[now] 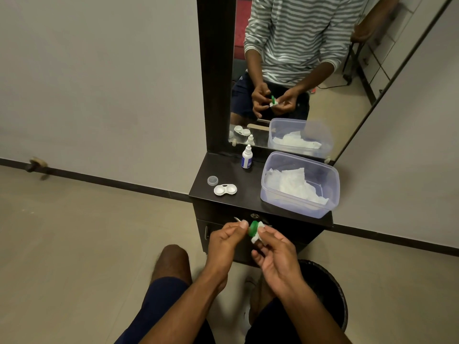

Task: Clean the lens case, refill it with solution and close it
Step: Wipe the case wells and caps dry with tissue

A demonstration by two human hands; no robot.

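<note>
My left hand [227, 240] pinches a green lens-case cap [253, 228] in front of the dark dresser. My right hand [275, 254] presses a small wad of white tissue [257, 235] against that cap. The white lens case [225, 189] lies open on the dresser top with both wells uncovered. A clear round cap [212, 180] rests just left of it. The solution bottle [247, 157], white with a blue label, stands upright near the mirror.
A clear plastic tub [330, 194] holding white tissues sits on the right of the dresser top [248, 194]. A black bin [327, 291] stands on the floor under my right arm. The mirror [298, 70] rises behind the dresser. My knee [171, 261] is at lower left.
</note>
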